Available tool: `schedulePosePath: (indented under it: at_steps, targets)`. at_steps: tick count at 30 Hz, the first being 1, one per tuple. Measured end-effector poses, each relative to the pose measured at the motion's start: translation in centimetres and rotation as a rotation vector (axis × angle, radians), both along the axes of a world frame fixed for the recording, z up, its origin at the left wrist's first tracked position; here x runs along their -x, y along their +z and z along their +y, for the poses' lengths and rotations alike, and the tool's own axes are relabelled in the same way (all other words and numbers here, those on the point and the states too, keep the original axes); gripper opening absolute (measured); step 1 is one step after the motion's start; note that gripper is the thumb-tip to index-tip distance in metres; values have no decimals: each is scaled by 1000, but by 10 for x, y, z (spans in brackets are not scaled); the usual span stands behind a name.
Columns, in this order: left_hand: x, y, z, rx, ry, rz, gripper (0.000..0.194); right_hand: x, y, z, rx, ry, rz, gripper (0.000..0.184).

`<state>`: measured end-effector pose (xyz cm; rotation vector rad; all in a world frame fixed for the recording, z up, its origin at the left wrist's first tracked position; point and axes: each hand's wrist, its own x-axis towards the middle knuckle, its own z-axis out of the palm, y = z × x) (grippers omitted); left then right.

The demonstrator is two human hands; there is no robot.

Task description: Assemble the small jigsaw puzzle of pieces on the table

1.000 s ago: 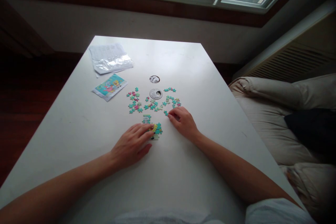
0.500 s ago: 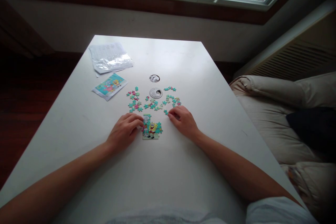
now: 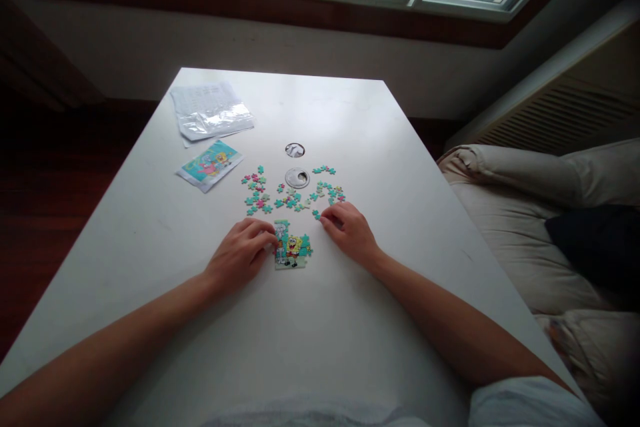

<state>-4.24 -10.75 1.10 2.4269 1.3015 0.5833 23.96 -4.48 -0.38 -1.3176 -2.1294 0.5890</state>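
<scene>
A partly joined jigsaw puzzle [image 3: 294, 253] with cartoon figures lies flat on the white table. At its left edge, the bent fingers of my left hand [image 3: 244, 247] are closed on the border; the thumb is mostly hidden. To the right of the joined part, my right hand [image 3: 350, 230] pinches a small teal puzzle piece [image 3: 317, 215] between thumb and forefinger, at table level. Loose puzzle pieces [image 3: 293, 201], teal, pink and pale green, are scattered just beyond both hands.
Two round fittings, a far one [image 3: 295, 150] and a nearer one [image 3: 297, 178], are set in the table [image 3: 320, 333]. At the far left lie a picture card [image 3: 210, 165] and a clear plastic bag with paper [image 3: 213, 111]. A cushioned sofa [image 3: 500, 240] stands to the right.
The joined puzzle has shifted slightly right and toward me, together with my left hand. My right hand and its piece have hardly moved.
</scene>
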Motion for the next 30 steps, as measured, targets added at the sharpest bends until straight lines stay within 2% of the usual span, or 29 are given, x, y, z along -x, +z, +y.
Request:
schedulePosePath:
  at_steps: [19, 26, 30]
  targets:
    - [-2, 0, -2, -23, -3, 16, 26, -4, 0, 5, -1, -23, 14, 12]
    - [19, -2, 11, -90, 116, 120, 25, -18, 0, 17, -66, -127, 80, 12]
    - [32, -4, 23, -117, 194, 174, 32, -29, 0, 28, -92, -193, 82, 12]
